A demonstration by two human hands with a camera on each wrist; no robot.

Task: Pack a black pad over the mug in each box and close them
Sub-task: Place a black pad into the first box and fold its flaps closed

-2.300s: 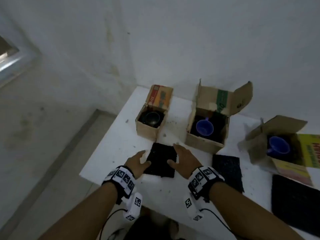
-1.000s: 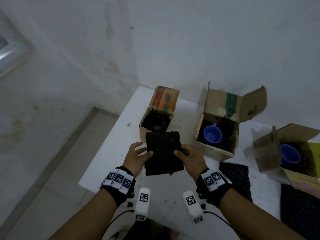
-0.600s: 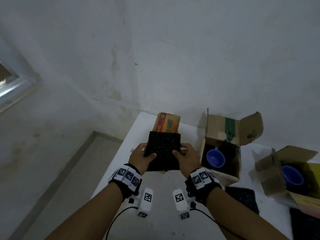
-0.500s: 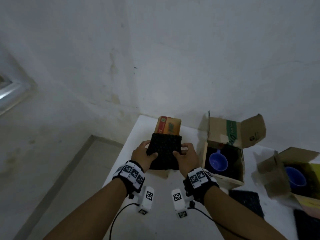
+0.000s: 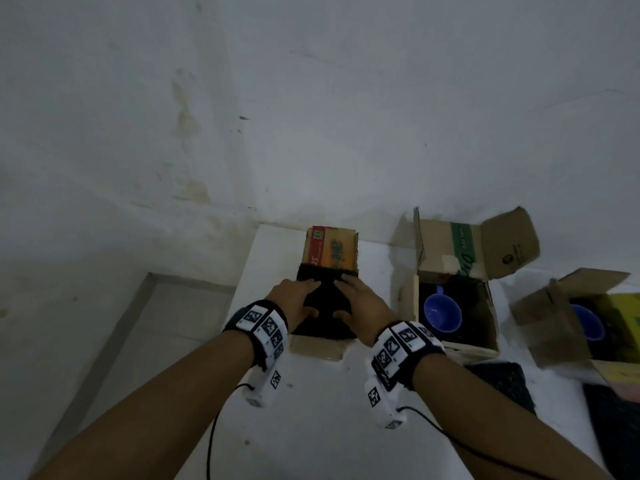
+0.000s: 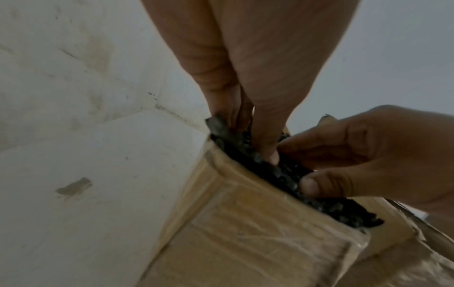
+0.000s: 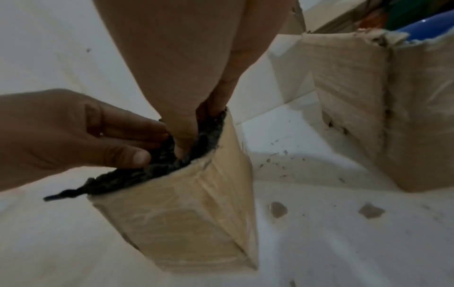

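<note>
Both hands are down on the pad (image 5: pixel 325 306), left hand (image 5: pixel 292 299) and right hand (image 5: pixel 360 303) side by side, fingers extended, pressing it into the left box (image 5: pixel 317 348). One pad corner pokes over the near-left rim; the left hand is closer.

The black pad (image 6: pixel 290 174) looks like coarse, nubbly matt foam. The box (image 7: pixel 196 209) is plain brown cardboard wrapped in shiny clear tape, sitting on a smooth white table (image 5: pixel 311 427).

Bare forearms wear black wristbands (image 5: pixel 258 327) with white square-coded tags, white camera pods (image 5: pixel 382 405), black cables.
</note>
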